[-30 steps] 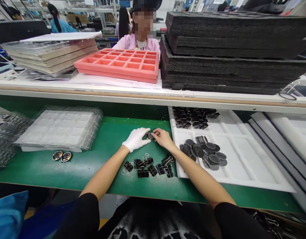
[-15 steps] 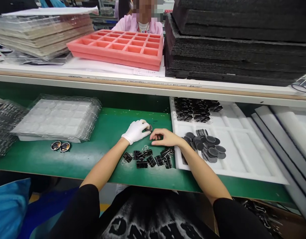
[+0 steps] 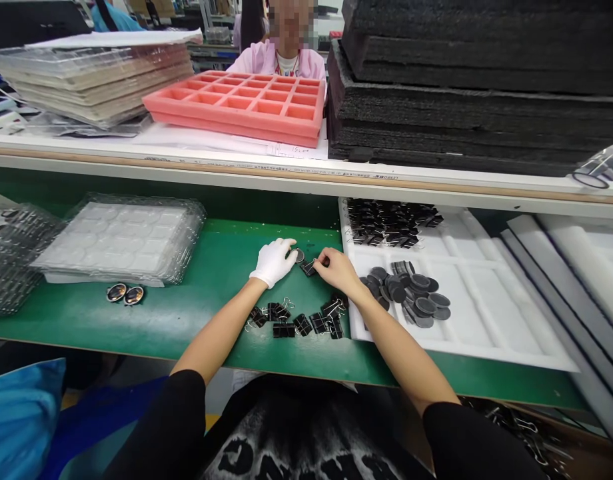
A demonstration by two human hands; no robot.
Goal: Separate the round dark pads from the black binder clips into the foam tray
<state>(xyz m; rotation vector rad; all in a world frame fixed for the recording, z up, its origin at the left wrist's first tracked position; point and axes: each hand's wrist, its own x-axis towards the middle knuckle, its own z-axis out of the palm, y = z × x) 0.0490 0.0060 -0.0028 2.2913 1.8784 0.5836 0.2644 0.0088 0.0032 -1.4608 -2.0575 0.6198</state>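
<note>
My left hand (image 3: 275, 262), in a white glove, pinches a small round dark disc (image 3: 299, 256) with a pale rim above the green tabletop (image 3: 226, 260). My bare right hand (image 3: 337, 273) grips a black binder clip (image 3: 308, 268) by its wire handle, close beside the disc. Whether the clip touches the disc I cannot tell. Nearer to me, several loose black binder clips (image 3: 284, 330) lie in a scattered row. Two round pieces with shiny faces and pale rims (image 3: 134, 295) lie together on the left.
At right, a white foam tray (image 3: 466, 260) holds dark round discs (image 3: 420, 283) and rows of binder clips (image 3: 386, 223). Clear plastic trays (image 3: 119, 233) are stacked at left. A shelf edge (image 3: 266, 172) crosses above, bearing a pink foam tray (image 3: 226, 120) and black foam sheets (image 3: 466, 120). A person sits opposite.
My right hand has picked up a binder clip from the loose row and brought it up to the disc. My left hand keeps its hold on the disc, nearly in place.
</note>
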